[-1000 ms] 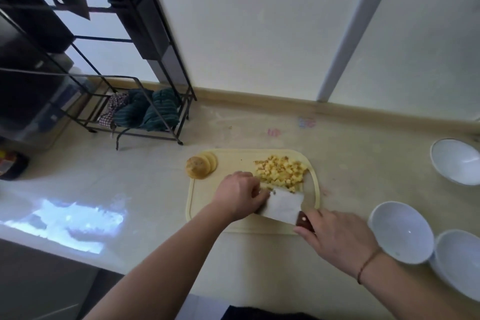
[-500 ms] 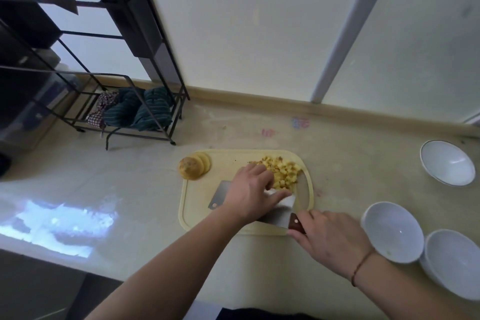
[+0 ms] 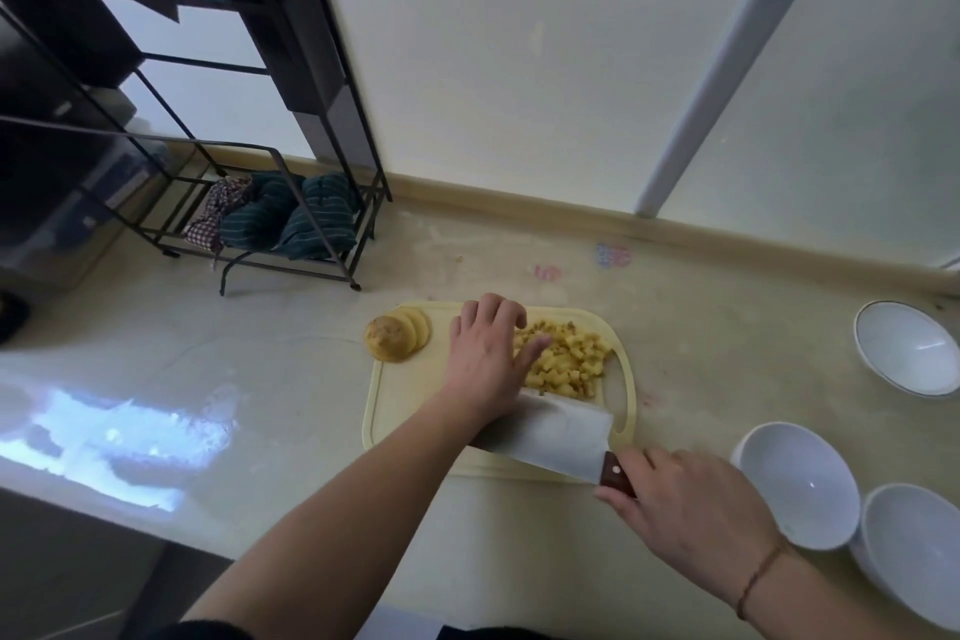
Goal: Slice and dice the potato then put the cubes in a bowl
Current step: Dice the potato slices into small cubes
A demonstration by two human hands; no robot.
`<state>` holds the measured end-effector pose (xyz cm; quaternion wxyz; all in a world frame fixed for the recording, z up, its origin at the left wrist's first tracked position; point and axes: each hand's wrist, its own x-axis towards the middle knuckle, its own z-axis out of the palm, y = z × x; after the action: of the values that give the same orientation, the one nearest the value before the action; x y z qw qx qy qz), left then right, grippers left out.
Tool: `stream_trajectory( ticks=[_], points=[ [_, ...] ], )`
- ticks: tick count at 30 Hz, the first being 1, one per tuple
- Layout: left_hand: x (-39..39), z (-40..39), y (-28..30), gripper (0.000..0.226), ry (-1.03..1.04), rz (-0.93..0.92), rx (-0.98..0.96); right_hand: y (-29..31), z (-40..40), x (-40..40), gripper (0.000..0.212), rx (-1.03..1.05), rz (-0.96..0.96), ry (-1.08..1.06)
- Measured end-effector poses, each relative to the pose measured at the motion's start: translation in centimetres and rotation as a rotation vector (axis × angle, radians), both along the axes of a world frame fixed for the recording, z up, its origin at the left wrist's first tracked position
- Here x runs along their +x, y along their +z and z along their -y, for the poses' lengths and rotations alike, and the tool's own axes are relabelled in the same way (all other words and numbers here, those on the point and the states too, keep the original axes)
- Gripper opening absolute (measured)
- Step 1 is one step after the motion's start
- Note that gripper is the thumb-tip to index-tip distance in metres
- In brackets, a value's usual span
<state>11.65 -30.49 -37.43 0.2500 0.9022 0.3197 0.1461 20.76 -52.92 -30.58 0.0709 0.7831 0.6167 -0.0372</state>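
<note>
Since a moment ago, left hand (image 3: 488, 353) has slid forward, fingers spread against potato cubes (image 3: 566, 363) at the cutting board's (image 3: 405, 411) two o'clock. Right hand (image 3: 691, 509) grips the cleaver (image 3: 550, 434), tilted nearby; a hasty scoop could scatter cubes short of the bowl (image 3: 797, 483).
</note>
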Motion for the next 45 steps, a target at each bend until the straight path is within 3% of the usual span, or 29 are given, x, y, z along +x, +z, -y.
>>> stream_trajectory(
  ticks=[2,4,8,11,14,18,24,26,30,33,36,38,39,41,42,45],
  points=[
    [-1.6,-2.2,0.5,0.036,0.013,0.046,0.108,-0.2,1.2,0.4,0.052,0.075,-0.029,-0.031],
    [-3.7,-5.1,1.6,0.026,0.026,-0.039,0.178,0.2,2.3,0.5,0.059,0.092,-0.143,-0.150],
    [-6.9,-9.2,3.1,0.061,-0.005,-0.519,0.061,0.5,3.6,0.1,0.074,0.143,-0.322,-0.372],
    [-7.1,-9.9,2.9,0.069,-0.051,-0.668,0.076,1.0,2.9,-0.5,0.064,0.176,-0.416,-0.413],
    [-6.5,-10.4,3.0,0.065,-0.073,-0.676,0.091,1.3,1.8,-1.3,0.049,0.135,-0.470,-0.399],
    [-6.0,-11.1,3.2,0.064,-0.102,-0.658,0.044,1.0,1.2,-1.7,0.066,0.137,-0.459,-0.351],
    [-5.2,-10.9,2.6,0.072,-0.252,-0.557,0.084,1.1,1.3,-2.1,0.058,0.128,-0.393,-0.336],
    [-4.9,-10.5,2.6,0.074,-0.316,-0.496,0.100,1.3,1.4,-2.2,0.053,0.107,-0.397,-0.369],
    [-5.0,-9.2,3.0,0.072,-0.251,-0.238,-0.028,1.5,1.8,-2.3,0.044,0.086,-0.492,-0.479],
    [-6.2,-7.0,2.4,0.064,-0.294,-0.100,0.038,2.1,1.3,-2.6,0.038,0.141,-0.928,-0.680],
    [-7.4,-4.3,0.2,0.065,-0.432,-0.280,0.134,2.4,0.5,-2.5,0.045,0.209,-1.544,-0.989],
    [-8.1,-2.8,-1.3,0.062,-0.443,-0.273,0.226,2.4,0.1,-2.2,0.043,0.281,-1.764,-1.053],
    [-8.1,-2.1,-1.7,0.058,-0.405,-0.183,0.219,2.4,-0.1,-1.8,0.043,0.308,-1.865,-1.072],
    [-7.3,-0.1,-1.2,0.048,-0.192,0.112,-0.011,2.0,0.0,-0.7,0.044,0.319,-2.097,-1.109],
    [-6.6,0.9,0.2,0.047,-0.033,0.237,-0.281,1.6,0.1,-0.2,0.043,0.311,-2.241,-1.113],
    [-3.6,2.6,4.7,0.062,0.314,0.424,-1.593,0.8,0.2,0.3,0.050,0.142,-2.698,-0.936]
  ],
)
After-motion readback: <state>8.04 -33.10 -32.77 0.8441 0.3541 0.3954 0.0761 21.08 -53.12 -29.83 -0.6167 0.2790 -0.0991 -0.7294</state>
